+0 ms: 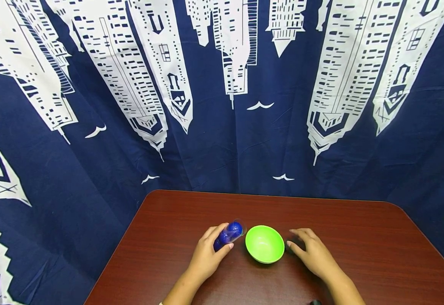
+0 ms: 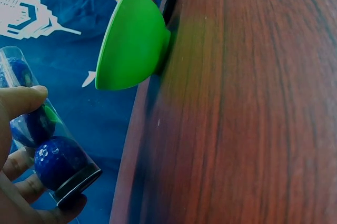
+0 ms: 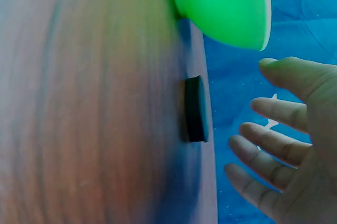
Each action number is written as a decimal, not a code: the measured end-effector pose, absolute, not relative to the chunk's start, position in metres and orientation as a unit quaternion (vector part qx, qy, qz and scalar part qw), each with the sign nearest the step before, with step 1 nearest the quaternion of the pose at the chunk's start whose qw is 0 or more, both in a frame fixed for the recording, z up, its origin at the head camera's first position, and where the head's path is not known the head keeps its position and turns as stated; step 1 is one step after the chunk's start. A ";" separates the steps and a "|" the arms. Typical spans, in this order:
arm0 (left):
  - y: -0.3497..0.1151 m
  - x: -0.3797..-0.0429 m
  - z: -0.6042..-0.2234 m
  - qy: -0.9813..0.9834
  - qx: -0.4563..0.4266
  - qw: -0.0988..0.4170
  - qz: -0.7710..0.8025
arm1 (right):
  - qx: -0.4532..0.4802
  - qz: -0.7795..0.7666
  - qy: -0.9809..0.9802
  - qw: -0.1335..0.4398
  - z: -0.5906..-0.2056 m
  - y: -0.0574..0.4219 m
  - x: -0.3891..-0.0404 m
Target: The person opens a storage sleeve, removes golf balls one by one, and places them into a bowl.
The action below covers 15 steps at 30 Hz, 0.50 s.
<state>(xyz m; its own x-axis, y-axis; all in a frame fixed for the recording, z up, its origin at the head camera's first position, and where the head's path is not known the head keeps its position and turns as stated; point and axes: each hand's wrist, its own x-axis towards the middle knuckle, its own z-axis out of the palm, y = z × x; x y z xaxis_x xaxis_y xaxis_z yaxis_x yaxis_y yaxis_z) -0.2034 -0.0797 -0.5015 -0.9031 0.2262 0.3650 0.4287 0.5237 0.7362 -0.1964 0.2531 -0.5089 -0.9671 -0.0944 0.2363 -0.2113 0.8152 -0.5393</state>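
My left hand [image 1: 206, 256] grips a clear plastic tube [image 2: 68, 153] of blue golf balls [image 2: 60, 162], curling fingers and thumb round its side. A black cap covers one end of the tube in the left wrist view. In the head view the tube leans, its other end near the rim of a green bowl [image 1: 264, 244]. The bowl stands upright on the table, and its inside shows no contents. To the right of it, my right hand [image 1: 315, 254] hovers with relaxed fingers, holding nothing. A black round lid [image 3: 196, 109] lies on the table below that hand.
The brown wooden table [image 1: 183, 207] has rounded far corners. Behind it hangs a dark blue cloth [image 1: 214, 156] with white buildings and birds. A small dark object [image 1: 315, 302] shows at the bottom edge of the head view, beside the right forearm.
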 end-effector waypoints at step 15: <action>-0.079 -0.203 -0.495 -0.862 -0.193 0.131 -0.449 | 0.143 0.355 -0.891 0.243 -0.483 0.226 -0.183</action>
